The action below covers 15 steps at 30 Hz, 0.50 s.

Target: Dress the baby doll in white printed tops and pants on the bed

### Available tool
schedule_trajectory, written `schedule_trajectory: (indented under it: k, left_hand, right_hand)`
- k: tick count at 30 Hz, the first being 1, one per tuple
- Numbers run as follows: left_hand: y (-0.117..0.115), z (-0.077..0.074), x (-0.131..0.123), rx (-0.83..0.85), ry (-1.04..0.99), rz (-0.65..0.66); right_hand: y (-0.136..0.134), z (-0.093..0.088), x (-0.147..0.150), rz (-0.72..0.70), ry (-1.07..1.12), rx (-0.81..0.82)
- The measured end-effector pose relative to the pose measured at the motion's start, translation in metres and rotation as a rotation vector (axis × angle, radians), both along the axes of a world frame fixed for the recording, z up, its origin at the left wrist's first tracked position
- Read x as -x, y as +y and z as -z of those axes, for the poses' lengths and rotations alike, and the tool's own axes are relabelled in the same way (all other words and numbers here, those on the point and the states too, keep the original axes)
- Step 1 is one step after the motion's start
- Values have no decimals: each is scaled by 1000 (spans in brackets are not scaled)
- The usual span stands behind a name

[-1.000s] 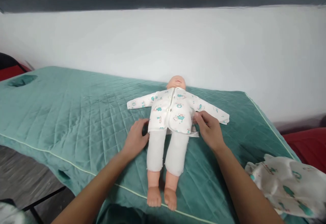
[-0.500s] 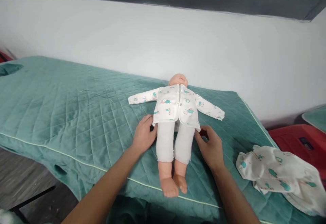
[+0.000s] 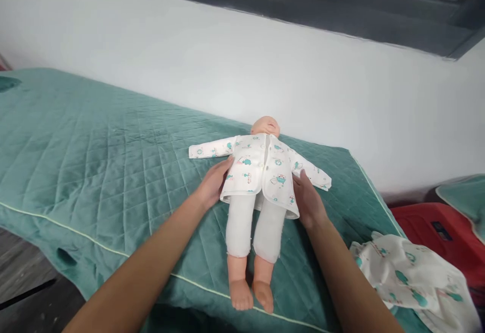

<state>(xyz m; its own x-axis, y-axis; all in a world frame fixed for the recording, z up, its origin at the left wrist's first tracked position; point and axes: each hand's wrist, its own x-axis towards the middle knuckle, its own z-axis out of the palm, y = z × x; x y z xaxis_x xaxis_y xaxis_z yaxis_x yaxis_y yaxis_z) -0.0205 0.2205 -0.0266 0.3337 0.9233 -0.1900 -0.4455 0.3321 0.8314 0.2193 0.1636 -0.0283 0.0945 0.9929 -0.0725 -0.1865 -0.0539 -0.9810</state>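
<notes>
A baby doll (image 3: 265, 127) lies on its back on the green quilted bed cover, feet toward me. It wears a white printed jacket (image 3: 248, 169), fastened at the front with its sleeves spread out, and white leg coverings (image 3: 241, 227); its feet are bare. My left hand (image 3: 215, 181) cups one side of the doll's torso, fingertips partly hidden by the jacket. On the opposite side my right hand (image 3: 308, 201) grips the torso below the sleeve, thumb up, the other fingers out of sight.
A crumpled white printed cloth (image 3: 420, 277) lies at the bed's right front. Beyond it stands a red plastic object (image 3: 424, 227). The green quilted cover (image 3: 113, 146) stretches to the left, and a white wall (image 3: 212, 60) rises behind the bed.
Both hands have moved from the jacket's lower hem up to the sides of the torso. The jacket hem flares more and the doll's legs have shifted slightly. The camera view has tilted.
</notes>
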Motion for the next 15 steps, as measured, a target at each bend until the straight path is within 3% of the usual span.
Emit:
schedule_trajectory:
  k: [3, 8, 12, 15]
  left_hand:
    - [29, -8, -25, 169, -188, 108]
    - [60, -8, -47, 172, -297, 145]
    - [70, 2, -50, 158, -305, 160]
    - [72, 6, -43, 155, -352, 123]
  right_hand:
    - [36, 1, 4, 111, 142, 31]
    - [72, 4, -11, 247, 185, 17]
    - [73, 5, -16, 189, 165, 12]
    - [61, 5, -12, 214, 6, -84]
